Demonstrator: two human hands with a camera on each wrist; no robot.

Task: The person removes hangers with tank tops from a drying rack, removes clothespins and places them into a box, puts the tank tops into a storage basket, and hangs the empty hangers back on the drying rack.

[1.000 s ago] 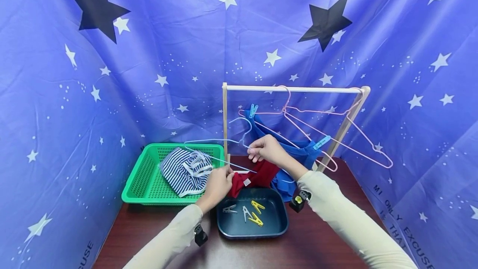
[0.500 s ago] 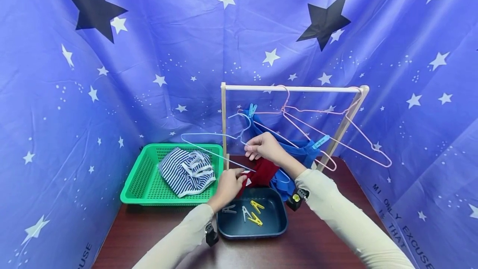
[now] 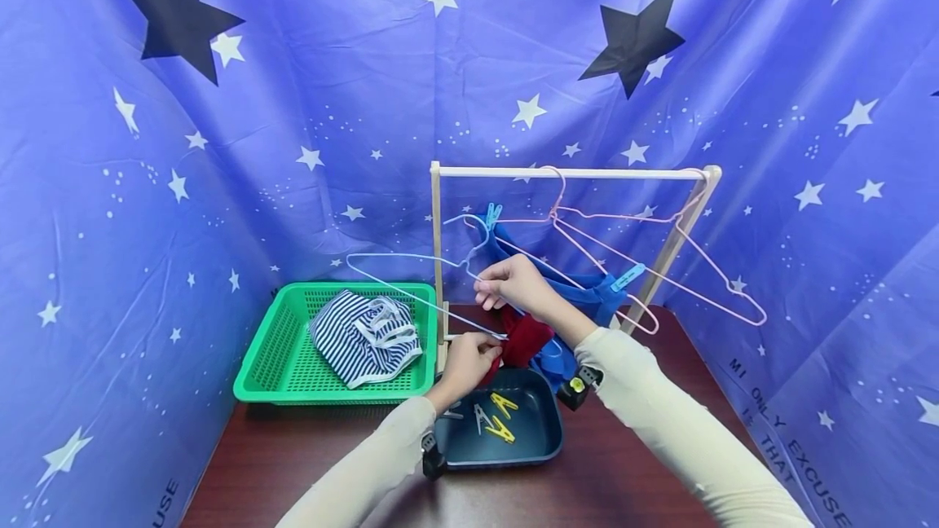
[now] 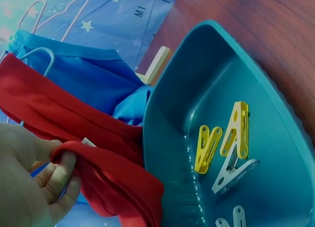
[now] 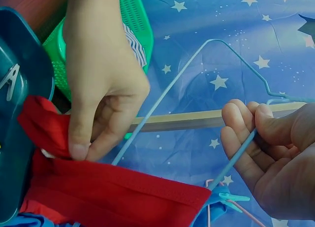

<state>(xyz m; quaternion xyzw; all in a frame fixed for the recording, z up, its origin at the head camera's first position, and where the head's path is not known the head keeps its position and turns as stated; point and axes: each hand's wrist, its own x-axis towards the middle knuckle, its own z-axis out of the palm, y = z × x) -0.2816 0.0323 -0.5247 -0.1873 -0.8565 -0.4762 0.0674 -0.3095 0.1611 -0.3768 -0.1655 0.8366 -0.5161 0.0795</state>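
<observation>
My right hand point(image 3: 517, 283) pinches the wire of a light blue hanger point(image 5: 162, 100) just below its hook. The hanger is held tilted in front of the rack. A red garment point(image 5: 123, 187) is around the free end of the wire, its band showing on the near side. My left hand point(image 3: 467, 361) pinches the edge of this red cloth between thumb and fingers, as the left wrist view shows, close to a small white label point(image 4: 88, 142). Behind it, a blue garment point(image 4: 88, 74) hangs from a pink hanger point(image 3: 579, 239) by blue clothespins point(image 3: 628, 277).
A dark tray point(image 3: 513, 459) with yellow clothespins point(image 4: 238, 131) and grey ones point(image 4: 231, 175) stands below my hands. To the left, a green basket point(image 3: 253, 373) holds a striped garment point(image 3: 348, 341). A rack point(image 3: 623, 174) stands behind, with another pink hanger point(image 3: 722, 267) at its right end.
My left hand has moved right along the lower wire with the red garment's edge. The hanger's left end has risen slightly and swung left. My right hand keeps its hold.
</observation>
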